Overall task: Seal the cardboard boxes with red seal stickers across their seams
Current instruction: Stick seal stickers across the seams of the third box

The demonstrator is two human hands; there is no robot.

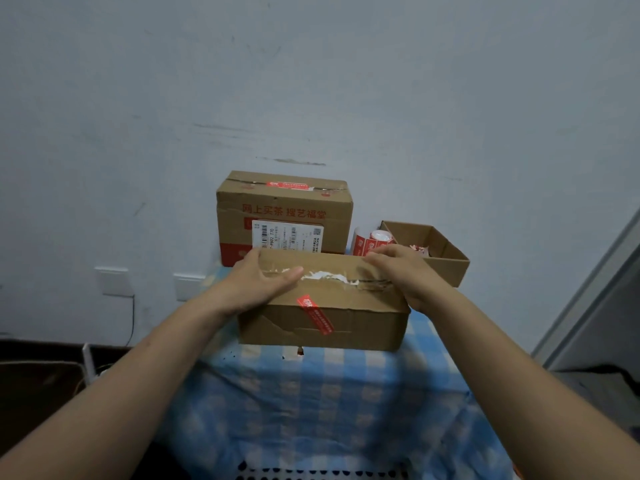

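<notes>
A long brown cardboard box (346,323) lies on the blue checked tablecloth (311,403). A red seal sticker (314,314) runs slantwise from its top over the front edge onto the front face. White torn tape marks its top seam. My left hand (261,277) lies flat on the left end of the top, fingers over the seam. My right hand (405,271) grips the right end of the top. Behind stands a taller printed box (284,216) with a red sticker (287,185) along its top seam. A roll of red stickers (374,242) sits to its right.
An open, shallow cardboard box (446,258) with scraps of paper inside stands at the back right. A pale wall with sockets (114,281) rises just behind the table. A grey door frame (595,296) is at the right. Dark objects sit low at the left.
</notes>
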